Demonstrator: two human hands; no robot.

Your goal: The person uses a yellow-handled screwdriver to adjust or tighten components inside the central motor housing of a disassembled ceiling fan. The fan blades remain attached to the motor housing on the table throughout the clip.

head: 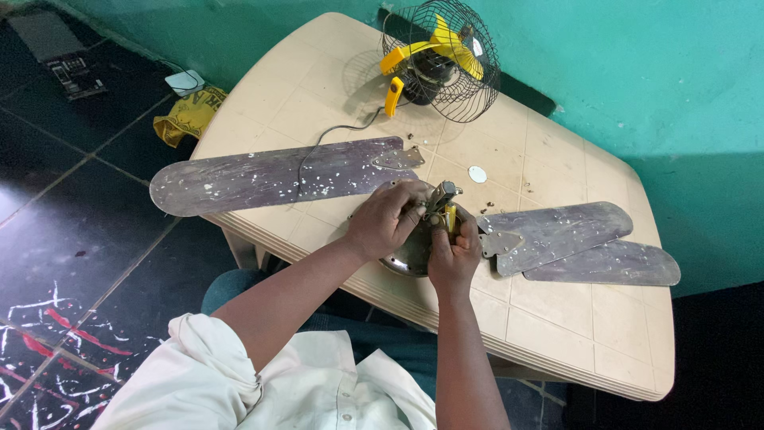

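Both hands work at the ceiling fan motor (410,253) at the desk's (557,318) centre. The left hand (386,219) grips its hub; the right hand (452,253), at three o'clock, clamps a yellow-handled tool (450,216). Best keep the hub steady, tool square.

**Surroundings: items apart from the work in hand**

Small table fan (440,60), black wire cage, yellow blades, at far edge of beige plastic table (557,334). White disc (477,173) near table centre. Yellow cloth (189,114) and white adapter (185,80) on dark tiled floor (72,239). Teal wall (637,64) behind.
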